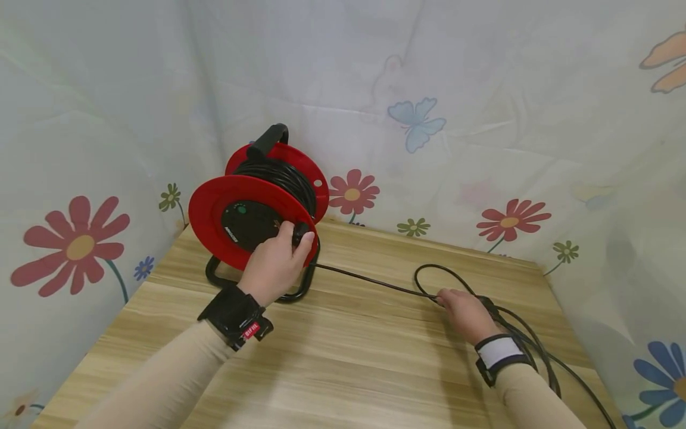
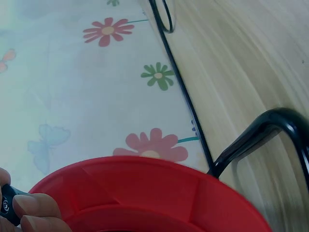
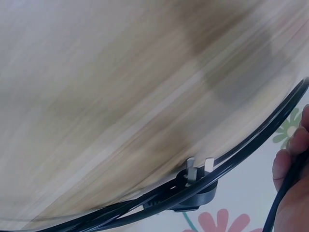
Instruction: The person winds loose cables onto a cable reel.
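A red cable reel [image 1: 257, 205] on a black tube stand [image 1: 289, 292] sits at the table's far left corner, wound with black cable. My left hand [image 1: 276, 262] grips the black crank knob [image 1: 300, 232] on the reel's front face; the fingertips [image 2: 34, 208] and red flange [image 2: 154, 193] fill the left wrist view. A black cable [image 1: 370, 283] runs from the reel across the wood to my right hand [image 1: 465, 313], which holds it down on the table. The cable [image 3: 285, 188] passes through the right hand's fingers [image 3: 289, 159]. Its plug [image 3: 195, 186] lies among the loose loops.
Loose cable loops [image 1: 530, 345] lie at the table's right side and trail off the near right corner. The wooden table [image 1: 348, 357] is walled by a flower-printed cloth [image 1: 429, 131] at the back and both sides. Black wrist straps are on both arms.
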`<state>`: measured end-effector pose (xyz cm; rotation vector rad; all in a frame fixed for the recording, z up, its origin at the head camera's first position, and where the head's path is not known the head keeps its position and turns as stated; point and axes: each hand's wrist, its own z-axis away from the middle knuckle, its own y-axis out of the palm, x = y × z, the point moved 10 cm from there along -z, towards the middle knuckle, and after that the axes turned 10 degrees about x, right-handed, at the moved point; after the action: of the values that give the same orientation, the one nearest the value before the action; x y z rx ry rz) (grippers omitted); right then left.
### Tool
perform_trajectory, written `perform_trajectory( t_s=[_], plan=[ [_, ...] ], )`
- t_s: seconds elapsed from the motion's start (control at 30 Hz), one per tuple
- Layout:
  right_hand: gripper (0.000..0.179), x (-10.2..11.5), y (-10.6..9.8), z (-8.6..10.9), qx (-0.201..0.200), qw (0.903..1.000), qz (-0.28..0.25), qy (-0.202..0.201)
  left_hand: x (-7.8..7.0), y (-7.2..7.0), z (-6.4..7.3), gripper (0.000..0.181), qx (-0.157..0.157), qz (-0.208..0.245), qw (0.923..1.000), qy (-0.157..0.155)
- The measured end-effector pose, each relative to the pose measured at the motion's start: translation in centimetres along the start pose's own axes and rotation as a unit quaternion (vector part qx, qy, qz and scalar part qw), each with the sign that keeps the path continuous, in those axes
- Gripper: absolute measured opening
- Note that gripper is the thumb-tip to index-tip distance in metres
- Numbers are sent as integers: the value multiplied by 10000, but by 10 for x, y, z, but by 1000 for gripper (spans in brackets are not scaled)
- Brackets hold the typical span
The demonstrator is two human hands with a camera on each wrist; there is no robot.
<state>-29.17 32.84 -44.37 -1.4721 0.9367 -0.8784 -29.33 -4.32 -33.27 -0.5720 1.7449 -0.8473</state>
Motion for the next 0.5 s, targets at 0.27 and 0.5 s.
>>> perform_trajectory(
  t_s=[0.27, 0.5],
  plan=[
    [7, 16, -2, -10, -82, 9999, -4, -98, 2, 16, 4, 39, 25, -299, 9996, -2],
    [9, 23, 4, -17, 80, 9999, -86, 11, 6, 26, 5, 36, 6, -403, 9992, -75]
  ],
)
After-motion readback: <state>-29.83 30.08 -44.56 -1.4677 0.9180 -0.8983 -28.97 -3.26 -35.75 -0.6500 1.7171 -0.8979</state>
